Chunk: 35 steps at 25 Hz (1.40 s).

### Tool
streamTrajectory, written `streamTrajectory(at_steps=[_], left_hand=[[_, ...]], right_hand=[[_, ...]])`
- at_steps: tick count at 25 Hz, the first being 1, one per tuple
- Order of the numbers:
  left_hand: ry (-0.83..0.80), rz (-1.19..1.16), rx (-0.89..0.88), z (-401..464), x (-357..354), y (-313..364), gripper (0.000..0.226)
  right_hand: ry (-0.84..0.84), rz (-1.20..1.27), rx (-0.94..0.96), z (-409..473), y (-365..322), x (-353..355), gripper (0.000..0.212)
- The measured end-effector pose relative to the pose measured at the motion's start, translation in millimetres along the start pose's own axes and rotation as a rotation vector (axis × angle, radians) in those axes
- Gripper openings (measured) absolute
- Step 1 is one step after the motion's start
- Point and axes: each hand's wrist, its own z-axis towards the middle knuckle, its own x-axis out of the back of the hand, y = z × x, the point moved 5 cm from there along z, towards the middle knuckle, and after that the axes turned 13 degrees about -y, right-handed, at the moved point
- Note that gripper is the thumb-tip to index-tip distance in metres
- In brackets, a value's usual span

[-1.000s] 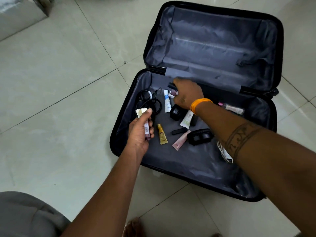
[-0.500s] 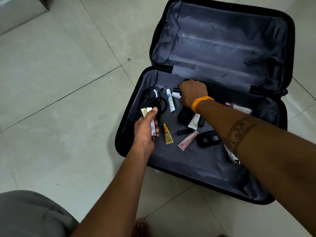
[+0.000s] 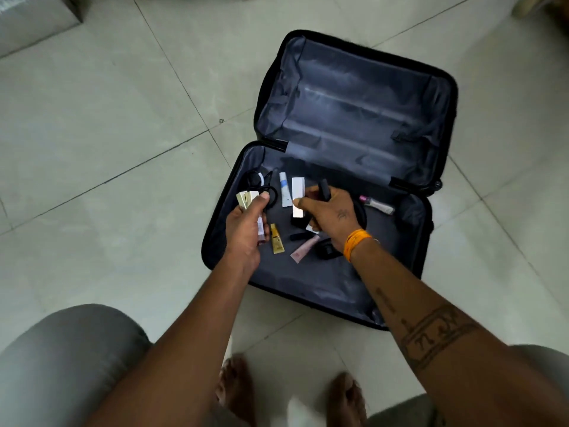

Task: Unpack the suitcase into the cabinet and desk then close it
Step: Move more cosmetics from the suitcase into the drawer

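Note:
A black suitcase (image 3: pixel 215 229) lies open on the tiled floor, its grey-lined lid (image 3: pixel 354 103) flat behind it. My left hand (image 3: pixel 246 229) grips a bunch of small cosmetic sticks (image 3: pixel 244 198) over the left side of the case. My right hand (image 3: pixel 332 214) holds a white box (image 3: pixel 297 195) and a dark tube (image 3: pixel 324 189) above the middle. Loose in the case lie a gold tube (image 3: pixel 277 239), a pink tube (image 3: pixel 303 249), a white-blue tube (image 3: pixel 284 189), a black cable (image 3: pixel 258 183), a small black case (image 3: pixel 326 250) and a clear bottle (image 3: pixel 377 205).
Pale floor tiles surround the case. A grey box corner (image 3: pixel 34 20) sits at the top left. My bare feet (image 3: pixel 237 392) and grey-clad knees (image 3: pixel 61 359) are at the bottom, close to the suitcase's near edge.
My right hand has lifted from the back of the case with the white box and dark tube. The view has pulled back and up; my left hand still grips its sticks.

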Motion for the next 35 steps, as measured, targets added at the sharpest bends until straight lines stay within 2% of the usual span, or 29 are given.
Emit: streamTrajectory(at_steps=[2, 4, 10, 13, 20, 28, 35], left_hand=[[-0.024, 0.033, 0.023, -39.1, -14.6, 24.5, 0.029], [-0.034, 0.075, 0.064, -81.2, -24.4, 52.4, 0.029], [-0.043, 0.135, 0.105, -199.6, -53.3, 161.9, 0.027], [-0.107, 0.164, 0.080, -265.6, -91.7, 230.8, 0.034], [-0.280, 0.265, 0.018, -402.7, -201.5, 342.2, 0.031], [-0.466, 0.274, -0.014, -529.9, -310.2, 375.9, 0.033], [-0.813, 0.408, 0.072, -608.1, -391.8, 349.1, 0.033]], right_hand=[[0.009, 0.062, -0.024, -46.0, -20.8, -1.7, 0.024], [-0.009, 0.125, -0.018, -94.0, -49.5, -3.8, 0.012], [0.001, 0.120, 0.050, -218.0, -176.1, 20.8, 0.012], [0.042, 0.125, 0.064, -289.0, -245.6, 46.3, 0.019], [0.170, 0.221, 0.194, -454.9, -363.1, 94.4, 0.012], [0.379, 0.390, 0.327, -606.9, -416.1, 125.1, 0.009], [0.707, 0.504, 0.374, -714.2, -390.1, 133.9, 0.011]])
